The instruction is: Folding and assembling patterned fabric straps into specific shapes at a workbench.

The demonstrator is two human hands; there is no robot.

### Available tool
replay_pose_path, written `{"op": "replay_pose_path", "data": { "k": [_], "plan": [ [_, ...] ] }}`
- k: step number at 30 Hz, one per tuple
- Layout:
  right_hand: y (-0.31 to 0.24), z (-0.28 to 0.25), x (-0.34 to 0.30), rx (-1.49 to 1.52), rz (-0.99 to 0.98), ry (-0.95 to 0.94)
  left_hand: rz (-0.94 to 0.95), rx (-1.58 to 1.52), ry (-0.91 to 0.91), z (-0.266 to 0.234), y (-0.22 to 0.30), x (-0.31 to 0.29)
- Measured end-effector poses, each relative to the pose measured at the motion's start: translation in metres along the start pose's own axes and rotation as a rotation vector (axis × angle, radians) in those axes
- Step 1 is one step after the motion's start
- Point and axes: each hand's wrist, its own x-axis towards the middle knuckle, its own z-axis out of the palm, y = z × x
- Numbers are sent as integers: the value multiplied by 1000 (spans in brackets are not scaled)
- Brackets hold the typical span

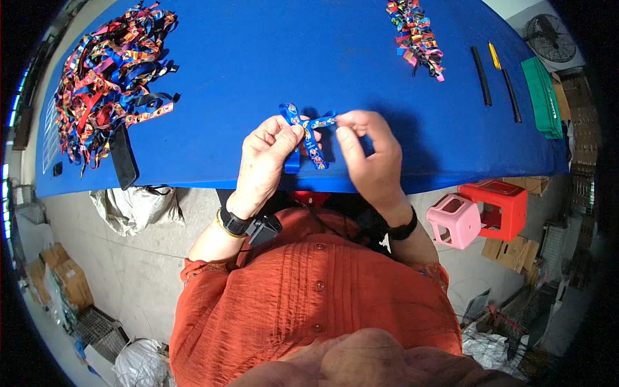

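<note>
A blue ribbon (314, 153) with small colourful printed figures is looped and crossed over itself above the near edge of the table. Its crossing is pinched between the thumb and fingers of my left hand (263, 155), with a loop standing up above and tails hanging below. My right hand (376, 158) is closed at the thumb and forefinger on the ribbon's short end, which points to the right. Part of the ribbon is hidden behind my left fingers.
The blue-covered table (258, 64) bears a heap of printed ribbons (106, 84) at left. A row of bundled ribbons (416, 39), a black stick (481, 76), a yellow-and-black tool (505, 80) and a green box (541, 97) lie at right. Pink (453, 221) and red stools (509, 209) stand below.
</note>
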Motion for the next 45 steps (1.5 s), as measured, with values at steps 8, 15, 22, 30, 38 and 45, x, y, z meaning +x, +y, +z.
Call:
{"op": "replay_pose_path", "data": {
  "k": [8,15,22,30,38,45],
  "plan": [
    [10,-2,2,338,242,-160,-62,39,-69,1,-1,-3],
    [21,-4,4,444,375,-285,-82,53,-100,3,0,-5],
    [10,-9,17,399,307,-337,-189,44,-178,3,-1,-6],
    [10,-4,18,369,347,-410,-215,123,-202,5,5,-7],
    [14,4,16,361,304,-330,-229,176,-237,0,4,-7],
    [21,10,13,344,283,-317,-258,205,-220,-4,3,-6]
  ]
}}
